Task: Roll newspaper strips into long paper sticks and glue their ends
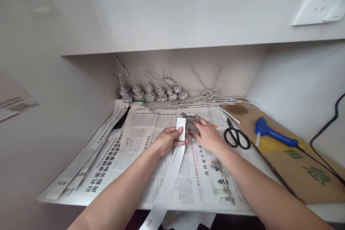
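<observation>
My left hand [169,141] pinches a long paper strip [175,167] near its upper end, thumb on top. The strip is white with a little print and runs down past the table's front edge. Just to the right, my right hand [206,134] lies with its fingers stretched over a crumpled dark grey cloth [190,124], touching it. Part of the cloth is hidden by this hand and by the strip. Black-handled scissors [237,138] lie right of my right hand.
Newspaper [107,174] covers the table, with more paper strips [78,165] stacked left. Several woven paper gourds [161,95] line the back wall beside thin paper sticks [199,103] and a woven starter [207,95]. A blue glue gun [277,136] rests on cardboard [304,190], its cable trailing right.
</observation>
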`<state>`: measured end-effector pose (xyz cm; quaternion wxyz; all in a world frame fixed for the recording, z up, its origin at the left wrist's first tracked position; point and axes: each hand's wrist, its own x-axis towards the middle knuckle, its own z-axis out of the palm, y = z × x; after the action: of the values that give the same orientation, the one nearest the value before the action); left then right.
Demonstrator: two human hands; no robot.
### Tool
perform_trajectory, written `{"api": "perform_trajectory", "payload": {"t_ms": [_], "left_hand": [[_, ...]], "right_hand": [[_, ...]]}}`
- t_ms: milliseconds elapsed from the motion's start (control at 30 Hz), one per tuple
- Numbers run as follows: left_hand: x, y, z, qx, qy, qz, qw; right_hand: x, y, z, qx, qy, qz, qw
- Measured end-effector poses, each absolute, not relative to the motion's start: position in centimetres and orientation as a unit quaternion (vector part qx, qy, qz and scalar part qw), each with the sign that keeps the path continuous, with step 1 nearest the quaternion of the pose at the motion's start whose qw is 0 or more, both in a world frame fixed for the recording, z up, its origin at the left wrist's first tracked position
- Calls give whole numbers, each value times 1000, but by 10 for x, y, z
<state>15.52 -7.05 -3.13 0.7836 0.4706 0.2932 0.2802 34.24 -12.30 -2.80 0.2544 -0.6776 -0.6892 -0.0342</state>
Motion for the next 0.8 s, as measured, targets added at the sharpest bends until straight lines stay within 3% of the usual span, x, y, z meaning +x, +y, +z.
{"api": "perform_trajectory", "payload": {"t_ms": [100, 367, 633, 800], "left_hand": [[156, -70, -30, 476, 299, 277, 779], [158, -72, -33, 493, 275, 266, 781], [159, -75, -33, 507, 254, 253, 784], [158, -66, -34, 467, 297, 343, 759]], "right_hand": [[345, -117, -33, -690, -693, -33, 205], [342, -111, -33, -749, -633, -60, 189], [347, -109, -35, -739, -600, -11, 305], [346, -105, -40, -657, -638, 35, 400]]}}
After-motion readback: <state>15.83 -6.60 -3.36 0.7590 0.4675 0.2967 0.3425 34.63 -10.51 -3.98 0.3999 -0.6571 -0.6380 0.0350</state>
